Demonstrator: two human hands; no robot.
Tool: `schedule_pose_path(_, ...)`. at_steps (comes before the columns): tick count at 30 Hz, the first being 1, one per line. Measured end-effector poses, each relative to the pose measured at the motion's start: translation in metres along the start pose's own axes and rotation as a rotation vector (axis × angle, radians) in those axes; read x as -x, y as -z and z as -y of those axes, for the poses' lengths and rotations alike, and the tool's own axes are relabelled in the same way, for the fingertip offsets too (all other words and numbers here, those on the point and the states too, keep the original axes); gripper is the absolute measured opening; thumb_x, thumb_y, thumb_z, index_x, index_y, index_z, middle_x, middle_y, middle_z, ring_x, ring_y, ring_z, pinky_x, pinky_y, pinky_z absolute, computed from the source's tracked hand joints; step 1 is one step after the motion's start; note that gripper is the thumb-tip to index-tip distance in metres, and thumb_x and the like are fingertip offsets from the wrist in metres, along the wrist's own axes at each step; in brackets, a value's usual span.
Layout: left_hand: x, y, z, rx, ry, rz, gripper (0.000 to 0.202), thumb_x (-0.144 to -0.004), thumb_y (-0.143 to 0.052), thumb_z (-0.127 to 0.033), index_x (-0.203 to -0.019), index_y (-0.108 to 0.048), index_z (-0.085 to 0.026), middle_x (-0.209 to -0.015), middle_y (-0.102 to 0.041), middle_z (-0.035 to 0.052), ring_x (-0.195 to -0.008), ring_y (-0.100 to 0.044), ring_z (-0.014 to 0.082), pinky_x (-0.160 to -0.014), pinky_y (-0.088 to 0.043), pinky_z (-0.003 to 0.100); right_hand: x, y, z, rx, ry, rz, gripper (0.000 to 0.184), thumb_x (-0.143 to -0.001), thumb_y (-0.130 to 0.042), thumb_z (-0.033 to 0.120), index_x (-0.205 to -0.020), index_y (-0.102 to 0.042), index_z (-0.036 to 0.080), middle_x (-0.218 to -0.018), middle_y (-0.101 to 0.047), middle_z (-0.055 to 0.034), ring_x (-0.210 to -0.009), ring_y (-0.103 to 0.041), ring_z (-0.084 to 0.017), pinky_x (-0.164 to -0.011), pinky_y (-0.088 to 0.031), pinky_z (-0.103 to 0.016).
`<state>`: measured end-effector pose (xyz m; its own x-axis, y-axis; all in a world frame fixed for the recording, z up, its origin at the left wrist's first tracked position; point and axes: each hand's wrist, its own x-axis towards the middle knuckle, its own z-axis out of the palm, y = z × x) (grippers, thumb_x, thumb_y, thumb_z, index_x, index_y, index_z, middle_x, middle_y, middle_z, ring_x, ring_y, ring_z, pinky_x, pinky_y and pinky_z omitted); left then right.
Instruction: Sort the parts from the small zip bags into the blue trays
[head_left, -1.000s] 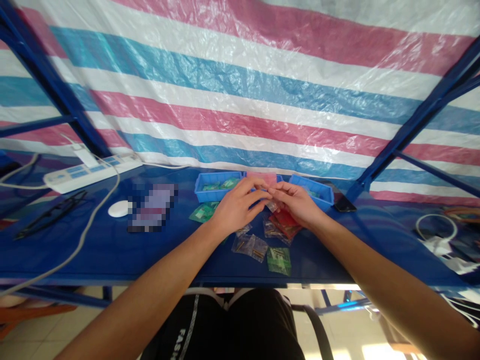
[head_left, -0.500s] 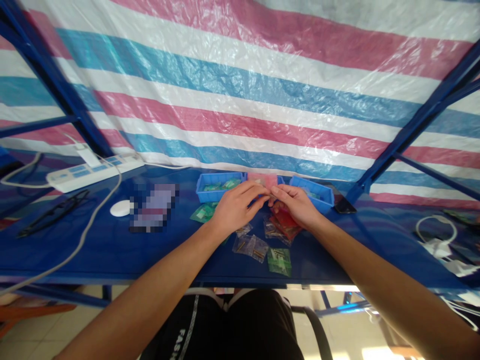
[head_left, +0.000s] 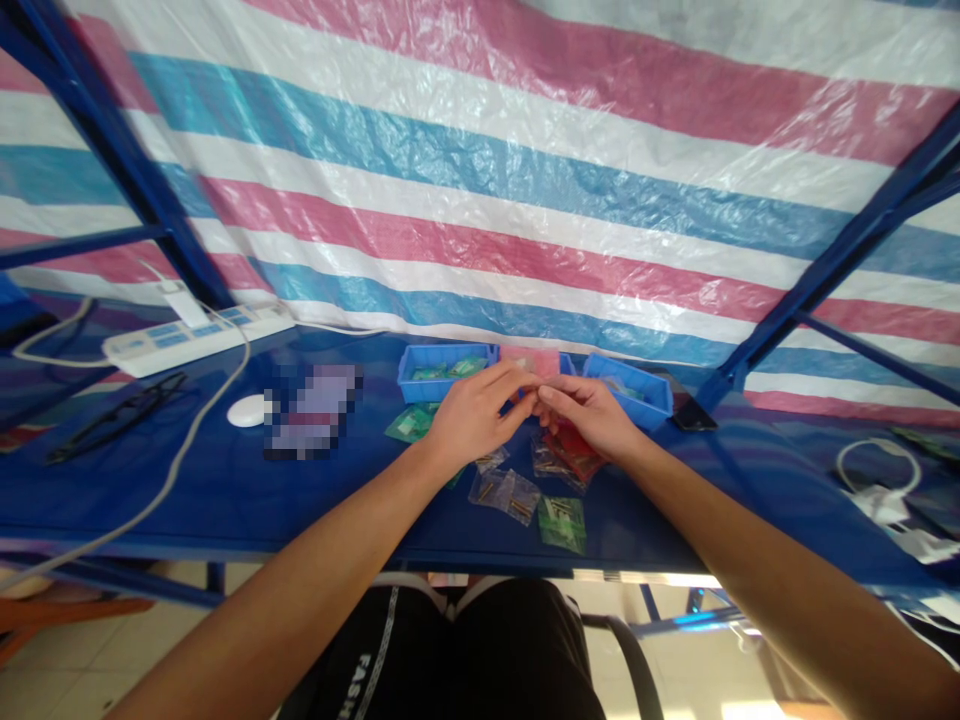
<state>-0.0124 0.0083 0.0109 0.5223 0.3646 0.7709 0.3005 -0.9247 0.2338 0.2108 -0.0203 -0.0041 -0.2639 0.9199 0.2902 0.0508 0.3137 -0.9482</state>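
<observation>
My left hand (head_left: 474, 417) and my right hand (head_left: 587, 413) meet fingertip to fingertip above the blue table (head_left: 225, 490), both pinched on something small that I cannot make out. Under them lie small plastic bags: red ones (head_left: 576, 450), clear ones (head_left: 502, 492) with small metal parts, and green ones (head_left: 560, 521) near the front edge. Another green bag (head_left: 407, 424) lies left of my left hand. Behind the hands stand three trays: a blue one (head_left: 442, 358) with green bags, a pink one (head_left: 534, 360) and another blue one (head_left: 631, 384).
A white power strip (head_left: 195, 335) with cables lies at the back left, with black glasses (head_left: 112, 420) and a white round puck (head_left: 247, 410) in front of it. A dark phone (head_left: 694, 415) sits right of the trays. White cables (head_left: 881, 480) lie at the far right. A striped tarp hangs behind.
The hands have stayed together over the bags, shifting slightly; the fingertips have closed up on each other. The view has drifted a little.
</observation>
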Motion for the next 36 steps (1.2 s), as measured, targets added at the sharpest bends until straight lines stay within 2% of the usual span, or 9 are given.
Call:
schedule_pose_path(7,0.0002,0.0002,-0.0021,0.008,0.021,0.02,0.019,-0.109,-0.06,-0.028,-0.122,-0.07,-0.02,-0.106,-0.072,0.0074,-0.089,-0.07,0.0176,-0.077,-0.056,0.029,-0.0008,-0.0002,-0.0016,-0.047,-0.029,-0.017,0.039,-0.096,-0.075,0.06,-0.095,-0.082,0.022,-0.084,-0.075,-0.0044,-0.068,-0.066,-0.016,-0.066,-0.054,-0.03)
schedule_pose_path(10,0.0012,-0.0011,-0.0019,0.017,0.031,0.034,0.025,-0.107,-0.063,-0.029,-0.13,-0.068,-0.021,-0.113,-0.072,0.0085,-0.092,-0.071,0.0189,-0.079,-0.059,0.031,-0.0006,-0.0002,-0.001,-0.041,-0.05,-0.051,0.04,-0.094,-0.077,0.062,-0.09,-0.08,0.022,-0.081,-0.075,-0.0039,-0.067,-0.064,-0.016,-0.066,-0.053,-0.031)
schedule_pose_path(14,0.0001,-0.002,-0.002,0.037,0.015,0.016,0.046,-0.103,-0.069,-0.03,-0.147,-0.059,-0.025,-0.142,-0.065,0.0127,-0.122,-0.068,0.0266,-0.098,-0.063,0.041,-0.001,-0.0003,0.0008,-0.017,-0.057,-0.1,0.042,-0.092,-0.078,0.064,-0.085,-0.078,0.022,-0.072,-0.07,-0.0017,-0.064,-0.06,-0.016,-0.065,-0.049,-0.031)
schedule_pose_path(17,-0.0029,-0.001,-0.0032,0.049,-0.041,0.01,0.051,-0.1,-0.072,-0.028,-0.149,-0.058,-0.026,-0.145,-0.063,0.0134,-0.136,-0.062,0.0299,-0.114,-0.058,0.049,-0.0017,-0.0003,0.0014,-0.03,-0.054,-0.119,0.042,-0.091,-0.08,0.063,-0.084,-0.077,0.022,-0.072,-0.069,-0.0012,-0.064,-0.059,-0.016,-0.065,-0.048,-0.031)
schedule_pose_path(20,-0.0049,0.0004,-0.0043,0.059,-0.071,-0.013,0.054,-0.1,-0.073,-0.024,-0.151,-0.056,-0.026,-0.147,-0.063,0.0136,-0.141,-0.059,0.0298,-0.12,-0.052,0.051,-0.0014,0.0002,0.0014,-0.028,-0.039,-0.118,0.039,-0.091,-0.081,0.059,-0.082,-0.076,0.022,-0.07,-0.068,-0.0005,-0.064,-0.058,-0.016,-0.066,-0.047,-0.03)
schedule_pose_path(23,-0.0043,0.0,-0.0036,0.069,-0.069,-0.026,0.048,-0.1,-0.073,-0.022,-0.146,-0.061,-0.028,-0.149,-0.061,0.0129,-0.138,-0.061,0.0287,-0.118,-0.054,0.05,-0.0003,0.001,0.0007,-0.035,-0.053,-0.101,0.035,-0.092,-0.081,0.058,-0.09,-0.079,0.023,-0.07,-0.068,0.0002,-0.064,-0.058,-0.015,-0.065,-0.046,-0.029)
schedule_pose_path(25,-0.0028,-0.0014,-0.0021,0.076,-0.067,0.006,0.043,-0.099,-0.074,-0.023,-0.141,-0.065,-0.028,-0.147,-0.062,0.0121,-0.135,-0.063,0.0277,-0.114,-0.057,0.048,0.0001,0.0011,-0.0005,-0.054,-0.063,-0.093,0.036,-0.09,-0.083,0.058,-0.097,-0.08,0.023,-0.073,-0.07,0.0004,-0.064,-0.058,-0.015,-0.064,-0.046,-0.029)
schedule_pose_path(29,0.0001,-0.0046,0.0008,0.079,-0.049,0.073,0.043,-0.099,-0.074,-0.022,-0.141,-0.065,-0.027,-0.139,-0.068,0.0099,-0.132,-0.066,0.0262,-0.112,-0.058,0.045,-0.0002,0.0004,-0.0024,-0.087,-0.076,-0.089,0.037,-0.085,-0.088,0.056,-0.094,-0.08,0.022,-0.077,-0.071,0.0003,-0.064,-0.057,-0.014,-0.062,-0.045,-0.028)
schedule_pose_path(36,0.0015,-0.0062,0.0033,0.056,-0.047,0.06,0.036,-0.102,-0.069,-0.019,-0.137,-0.069,-0.027,-0.131,-0.073,0.0076,-0.122,-0.071,0.0224,-0.104,-0.061,0.038,-0.0009,-0.0006,-0.0002,-0.082,-0.089,-0.07,0.035,-0.084,-0.09,0.052,-0.099,-0.078,0.022,-0.078,-0.071,0.0003,-0.063,-0.058,-0.013,-0.061,-0.047,-0.027)
